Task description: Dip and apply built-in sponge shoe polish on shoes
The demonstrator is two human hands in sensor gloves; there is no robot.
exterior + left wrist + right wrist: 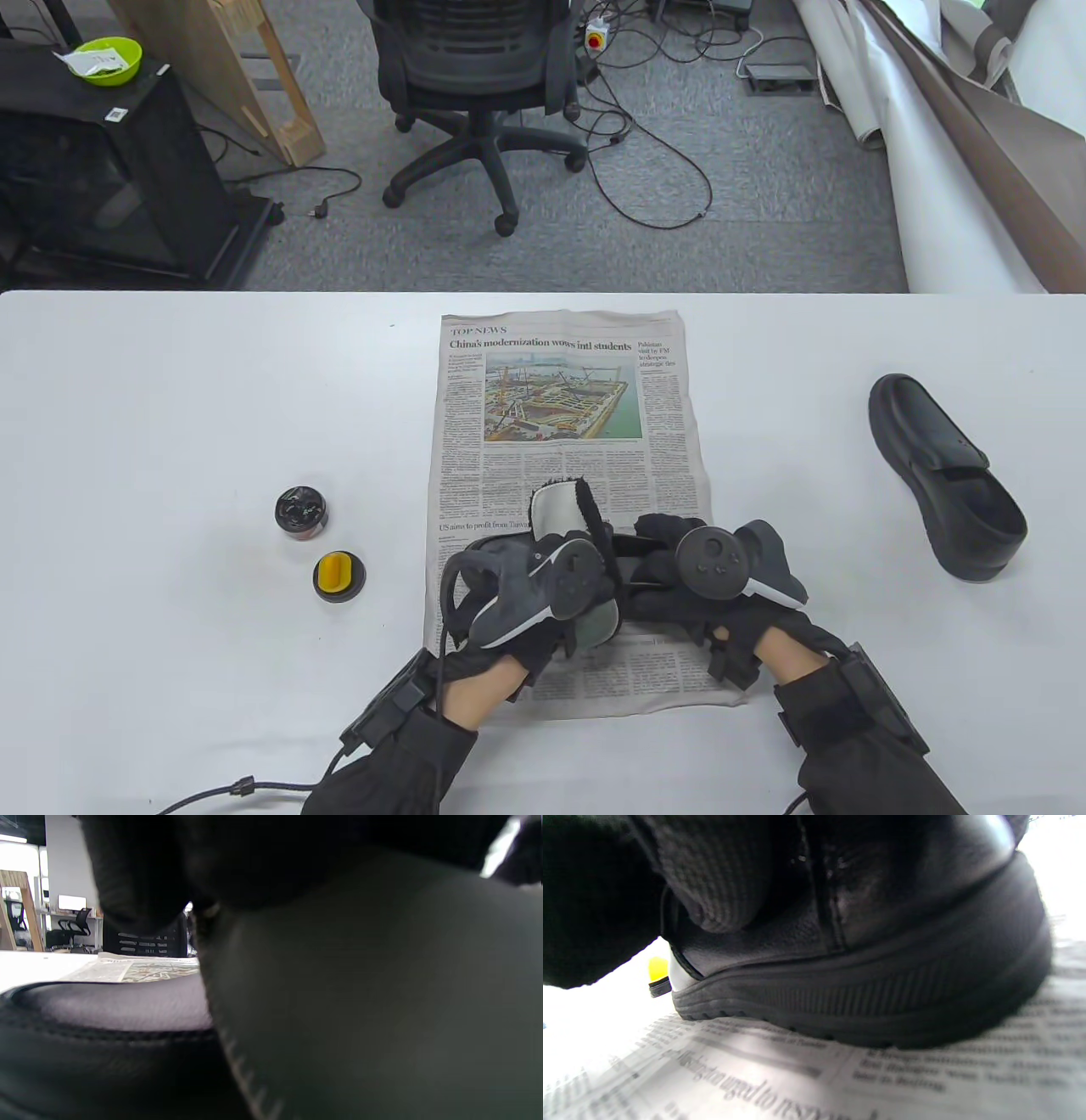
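A black shoe (585, 509) stands on the newspaper (560, 399) near the table's front, its pale lining showing. My left hand (517, 594) grips it from the left; the left wrist view is filled by the shoe's leather and lining (360, 984). From the right, my right hand (670, 577) holds the same shoe, its gloved fingers (721, 878) curled over the upper (882, 963). The sole rests flat on the newspaper (797, 1077). The open polish tin (301, 512) and its yellow sponge lid (339, 577) sit on the table to the left, apart from both hands.
A second black shoe (942, 475) lies on the white table (170, 407) at the right. The yellow lid (657, 969) shows beyond the held shoe in the right wrist view. An office chair (475, 76) and cables lie on the floor behind the table.
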